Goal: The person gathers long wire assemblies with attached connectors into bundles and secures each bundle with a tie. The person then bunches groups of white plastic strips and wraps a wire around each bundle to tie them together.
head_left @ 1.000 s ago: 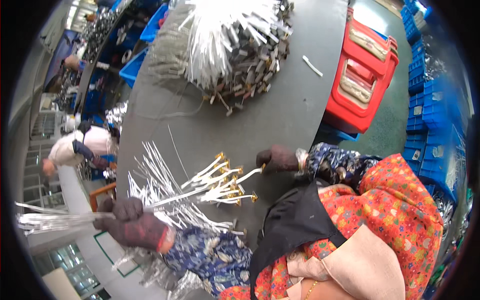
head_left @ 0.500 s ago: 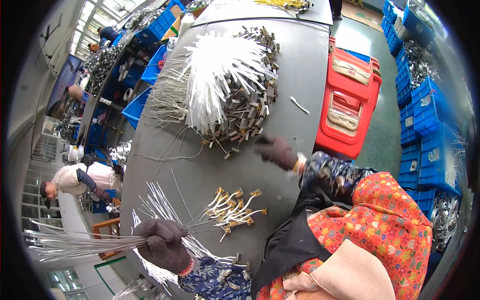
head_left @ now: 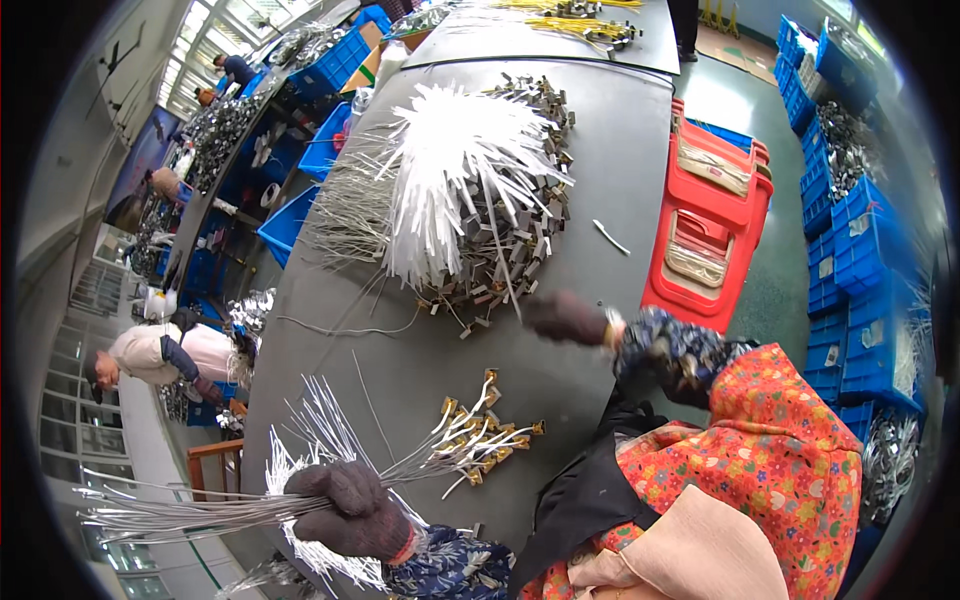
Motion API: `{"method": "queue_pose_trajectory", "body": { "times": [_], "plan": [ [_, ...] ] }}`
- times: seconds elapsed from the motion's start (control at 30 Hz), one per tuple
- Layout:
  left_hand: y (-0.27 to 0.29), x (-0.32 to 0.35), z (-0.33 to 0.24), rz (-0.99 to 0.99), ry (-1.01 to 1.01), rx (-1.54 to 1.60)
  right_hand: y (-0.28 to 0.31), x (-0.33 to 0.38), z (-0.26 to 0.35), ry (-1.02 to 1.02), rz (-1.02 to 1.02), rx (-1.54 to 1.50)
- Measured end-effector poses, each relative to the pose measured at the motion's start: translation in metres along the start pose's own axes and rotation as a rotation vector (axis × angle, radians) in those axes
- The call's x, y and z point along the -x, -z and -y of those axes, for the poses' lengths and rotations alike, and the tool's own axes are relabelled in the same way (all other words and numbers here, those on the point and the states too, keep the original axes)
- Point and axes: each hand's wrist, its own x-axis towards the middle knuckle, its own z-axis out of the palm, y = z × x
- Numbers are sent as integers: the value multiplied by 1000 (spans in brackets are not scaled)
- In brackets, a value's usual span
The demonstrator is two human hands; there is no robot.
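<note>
My left hand (head_left: 350, 508), in a dark knitted glove, is closed around a bundle of thin grey wires (head_left: 200, 510). The bundle's far ends fan out past the table's left edge. On its other side, white-sleeved ends with small brass-coloured terminals (head_left: 485, 440) spread over the table. My right hand (head_left: 568, 318), gloved alike and blurred, is beside a large pile of white-sleeved wires (head_left: 440, 190). A thin wire (head_left: 507, 270) stretches from that pile to my right fingertips, which appear pinched on it. Dark metal end pieces (head_left: 520, 240) cluster at the pile's right side.
More white-sleeved strands (head_left: 285, 470) lie under my left hand. One short white piece (head_left: 611, 238) sits apart on the grey table (head_left: 620, 130). Red bins (head_left: 700, 220) stand along the right edge, blue crates (head_left: 865, 240) beyond. A co-worker (head_left: 165, 352) is at left.
A thin wire now runs from the pile to my right fingertips, where none showed before. My left hand keeps its hold on the bundle. The whole view has shifted slightly.
</note>
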Motion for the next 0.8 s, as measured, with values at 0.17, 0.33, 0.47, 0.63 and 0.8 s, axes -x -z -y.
{"method": "queue_pose_trajectory", "body": {
  "times": [0.17,0.33,0.47,0.63,0.8],
  "plan": [
    [-1,-3,0,70,100,225,-55,39,-24,262,868,1145],
    [5,-7,5,170,259,312,-83,20,143,366,454,352],
    [-1,-19,8,299,429,375,-123,32,240,483,424,190],
    [-3,-20,0,373,463,526,-122,43,235,372,900,436],
    [4,-13,13,251,244,471,-62,59,214,885,996,439]
  ]
}}
